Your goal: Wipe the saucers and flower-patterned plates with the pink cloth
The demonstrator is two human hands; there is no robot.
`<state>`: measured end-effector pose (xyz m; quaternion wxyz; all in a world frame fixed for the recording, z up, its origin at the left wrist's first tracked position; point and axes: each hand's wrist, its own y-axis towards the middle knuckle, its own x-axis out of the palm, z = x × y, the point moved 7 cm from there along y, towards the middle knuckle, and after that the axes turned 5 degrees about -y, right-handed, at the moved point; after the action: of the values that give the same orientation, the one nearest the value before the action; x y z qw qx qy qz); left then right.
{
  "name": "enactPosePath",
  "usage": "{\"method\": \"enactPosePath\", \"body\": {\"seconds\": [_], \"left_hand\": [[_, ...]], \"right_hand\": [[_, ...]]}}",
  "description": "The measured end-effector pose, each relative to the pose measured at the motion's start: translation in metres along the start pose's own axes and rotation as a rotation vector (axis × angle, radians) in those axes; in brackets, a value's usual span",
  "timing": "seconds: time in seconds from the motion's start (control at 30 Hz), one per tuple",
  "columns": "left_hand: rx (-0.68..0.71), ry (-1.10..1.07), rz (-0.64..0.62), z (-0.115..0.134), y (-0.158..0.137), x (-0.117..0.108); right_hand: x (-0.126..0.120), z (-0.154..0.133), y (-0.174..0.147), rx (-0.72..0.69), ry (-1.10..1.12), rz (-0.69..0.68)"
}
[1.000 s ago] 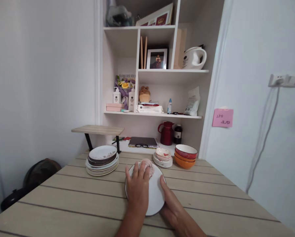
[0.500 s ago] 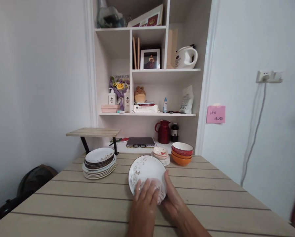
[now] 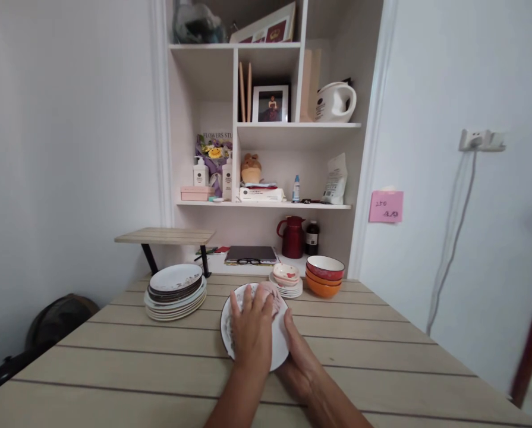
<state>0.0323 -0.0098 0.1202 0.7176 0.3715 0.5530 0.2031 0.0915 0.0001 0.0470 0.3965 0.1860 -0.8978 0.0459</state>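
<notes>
Dark-rimmed floral plate (image 3: 280, 349) between two hands, over the slatted tabletop (image 3: 372, 351).
Probably stiff, fairly light ceramic (smooth, so apt to slip, and breakable), it is best taken by the rim with support beneath: the right hand (image 3: 300, 359) clamps its four-o'clock edge, thumb showing, other fingers hidden; the left hand (image 3: 252, 330) lies across it, fingers slightly apart, touching a soft-looking pink cloth (image 3: 272, 297). Beyond, a plate stack (image 3: 175, 297) sits at ten o'clock, small dishes (image 3: 286, 278) at one, nested bowls (image 3: 323, 279) at two.
</notes>
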Motion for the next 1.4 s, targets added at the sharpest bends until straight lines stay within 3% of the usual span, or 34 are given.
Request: {"method": "enactPosePath", "body": {"seconds": [0.1, 0.2, 0.47, 0.77, 0.93, 1.13, 1.4], "left_hand": [[-0.044, 0.088, -0.018, -0.009, 0.005, -0.008], [-0.031, 0.149, -0.011, -0.02, -0.003, -0.01], [0.245, 0.117, 0.047, -0.017, -0.069, 0.023], [0.062, -0.01, -0.009, -0.03, -0.032, 0.016], [-0.06, 0.027, -0.046, -0.046, -0.037, 0.023], [-0.002, -0.094, -0.099, -0.036, -0.049, 0.031], [0.021, -0.317, -0.029, -0.036, -0.052, 0.007]], "right_hand": [[-0.004, 0.002, 0.003, 0.062, 0.054, 0.023], [-0.015, -0.002, 0.006, 0.036, 0.068, 0.103], [-0.035, -0.006, 0.006, 0.041, 0.017, 0.23], [-0.03, 0.016, 0.006, 0.124, 0.027, 0.159], [-0.036, 0.014, 0.006, 0.13, 0.016, 0.219], [-0.035, 0.017, 0.004, 0.168, 0.042, 0.213], [-0.035, 0.015, 0.004, 0.156, 0.081, 0.202]]}}
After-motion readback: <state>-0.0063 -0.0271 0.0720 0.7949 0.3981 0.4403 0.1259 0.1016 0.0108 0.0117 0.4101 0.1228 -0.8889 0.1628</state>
